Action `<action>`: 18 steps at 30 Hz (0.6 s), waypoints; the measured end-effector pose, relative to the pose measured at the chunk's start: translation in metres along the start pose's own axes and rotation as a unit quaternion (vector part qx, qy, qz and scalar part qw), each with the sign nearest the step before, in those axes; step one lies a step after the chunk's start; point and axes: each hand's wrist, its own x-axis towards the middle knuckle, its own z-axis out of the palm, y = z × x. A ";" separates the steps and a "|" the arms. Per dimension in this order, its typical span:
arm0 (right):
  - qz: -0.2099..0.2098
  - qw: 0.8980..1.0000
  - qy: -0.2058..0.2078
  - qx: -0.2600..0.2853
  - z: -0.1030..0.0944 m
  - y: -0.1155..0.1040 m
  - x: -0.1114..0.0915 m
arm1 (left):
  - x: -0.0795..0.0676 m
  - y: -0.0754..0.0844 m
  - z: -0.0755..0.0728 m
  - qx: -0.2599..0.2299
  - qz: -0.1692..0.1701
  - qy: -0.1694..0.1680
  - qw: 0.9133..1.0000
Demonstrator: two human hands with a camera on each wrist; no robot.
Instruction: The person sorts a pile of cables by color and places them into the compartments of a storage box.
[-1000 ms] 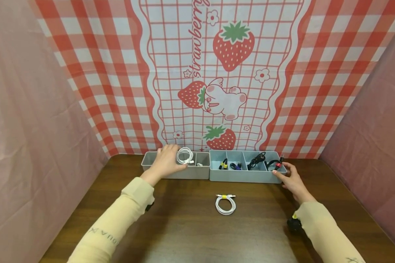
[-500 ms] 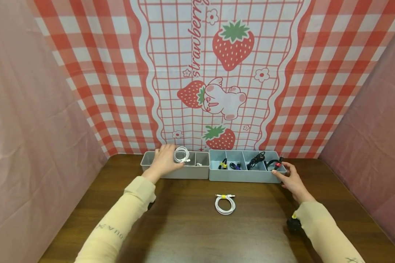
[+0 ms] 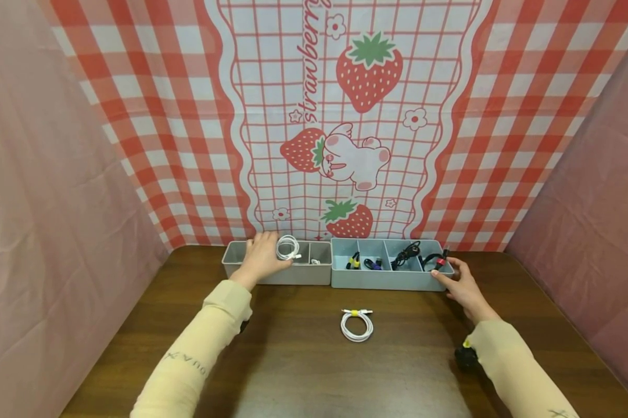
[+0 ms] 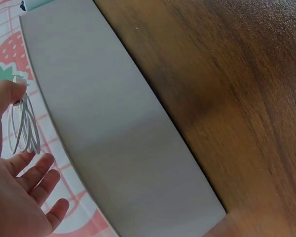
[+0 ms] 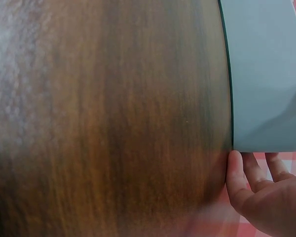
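Over the grey divided box (image 3: 298,276), my left hand (image 3: 261,258) holds a coiled white cable (image 3: 287,258). In the left wrist view, the thumb is on the cable's plug (image 4: 19,81); the coil hangs below it, and the other fingers are spread. The coil overlaps the box's rim in the head view. My right hand (image 3: 466,288) touches the right end of the light-blue divided box (image 3: 387,281), thumb at the front rim. In the right wrist view, fingertips (image 5: 235,160) meet the end wall. Another white cable (image 3: 343,332) lies coiled on the table, bound with a yellow strap (image 3: 355,313).
The boxes stand end to end against a strawberry-print cloth (image 3: 368,139). The blue box's compartments hold dark cables (image 3: 408,255) with yellow, purple and red bands. Something small and white (image 3: 315,262) lies in the grey box's right compartment. Pink cloth (image 3: 57,203) hangs at both sides.
My left hand has shifted slightly left with the coiled white cable, then a little lower over the grey box. The right hand stays at the blue box's end.
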 end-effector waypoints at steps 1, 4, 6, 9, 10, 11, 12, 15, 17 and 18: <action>-0.001 1.000 -0.001 -0.001 0.000 0.000 0.000 | 0.000 0.000 0.001 -0.001 -0.002 -0.001 1.000; -0.001 1.000 0.001 0.000 0.001 -0.003 -0.003 | 0.001 -0.001 0.002 -0.006 -0.009 -0.002 1.000; -0.001 1.000 0.000 0.001 0.001 -0.006 -0.006 | 0.002 -0.002 0.004 -0.009 -0.011 -0.001 1.000; 0.003 1.000 0.000 0.003 0.002 -0.010 -0.009 | 0.004 -0.004 0.008 -0.011 -0.013 0.003 1.000; 0.003 1.000 -0.002 0.003 0.002 -0.010 -0.010 | 0.004 -0.005 0.009 -0.011 -0.014 0.004 1.000; 0.005 1.000 -0.001 0.003 0.002 -0.011 -0.010 | 0.004 -0.006 0.010 -0.011 -0.013 0.006 1.000; 0.004 1.000 -0.005 0.002 0.002 -0.010 -0.010 | 0.005 -0.007 0.011 -0.011 -0.013 0.007 1.000; 0.007 1.000 -0.003 0.004 0.001 -0.008 -0.007 | 0.005 -0.008 0.013 -0.013 -0.016 0.008 1.000; 0.004 1.000 -0.006 0.001 0.001 -0.006 -0.006 | 0.006 -0.009 0.014 -0.015 -0.017 0.008 1.000; 0.003 1.000 -0.008 -0.001 0.000 -0.006 -0.006 | 0.006 -0.009 0.014 -0.016 -0.018 0.006 1.000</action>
